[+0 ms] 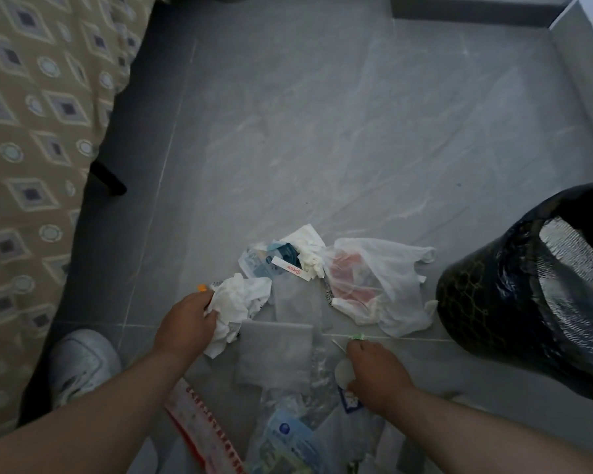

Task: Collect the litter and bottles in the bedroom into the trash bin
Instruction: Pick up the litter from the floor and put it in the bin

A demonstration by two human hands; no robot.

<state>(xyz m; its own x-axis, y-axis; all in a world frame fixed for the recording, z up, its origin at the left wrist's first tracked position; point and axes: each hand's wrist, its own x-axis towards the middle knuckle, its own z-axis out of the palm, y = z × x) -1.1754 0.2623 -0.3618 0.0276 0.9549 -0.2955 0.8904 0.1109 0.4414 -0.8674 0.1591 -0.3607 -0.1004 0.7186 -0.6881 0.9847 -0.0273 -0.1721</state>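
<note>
Litter lies heaped on the grey tile floor. My left hand grips a crumpled white tissue wad. My right hand curls around small white scraps, and a thin stick with a green tip shows above its knuckles. A white plastic bag with red contents lies beyond my right hand. Crumpled tissues and blue wrappers sit behind the wad. The trash bin, lined with a black bag, stands at the right, apart from both hands.
A clear plastic sheet and a red-and-white wrapper lie between my arms, with blue packets at the bottom. A bed with a patterned cover fills the left. My white shoe stands beside it.
</note>
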